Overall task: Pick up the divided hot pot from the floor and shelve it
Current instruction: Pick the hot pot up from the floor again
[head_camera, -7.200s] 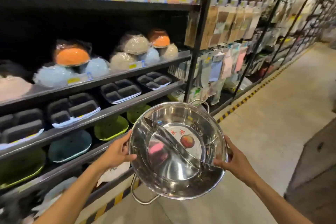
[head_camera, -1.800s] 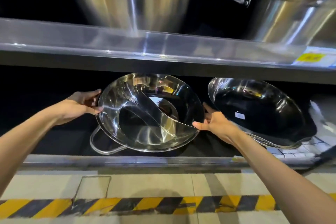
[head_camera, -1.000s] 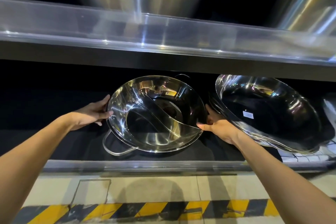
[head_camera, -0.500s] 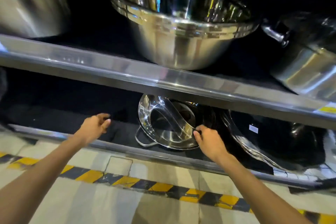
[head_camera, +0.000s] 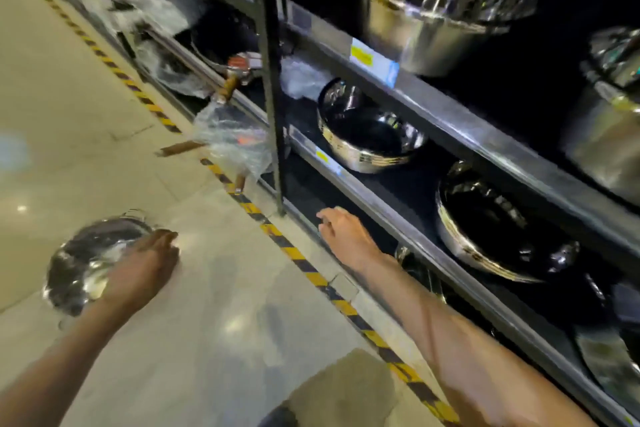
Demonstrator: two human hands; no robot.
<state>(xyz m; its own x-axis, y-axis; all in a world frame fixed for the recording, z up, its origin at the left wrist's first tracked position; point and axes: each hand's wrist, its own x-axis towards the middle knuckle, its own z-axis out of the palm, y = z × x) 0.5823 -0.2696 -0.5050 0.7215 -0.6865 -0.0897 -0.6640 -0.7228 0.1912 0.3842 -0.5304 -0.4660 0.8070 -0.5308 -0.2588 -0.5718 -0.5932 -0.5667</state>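
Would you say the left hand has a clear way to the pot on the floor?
Probably yes: the left hand is already over the pot, with bare floor around it; blur hides whether they touch.

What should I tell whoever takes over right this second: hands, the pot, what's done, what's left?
Left hand: open, reaching down over the steel pot; the blur hides whether it is touching yet.
Right hand: open and empty, out by the low shelf rail.
The pot lies on the floor tiles, on the aisle side of the striped line. Its divider is too blurred to confirm.
Done: the reach only; the pot does not look lifted.
Left: grip it, lift it, and set it on the low shelving beside the other steel bowls.
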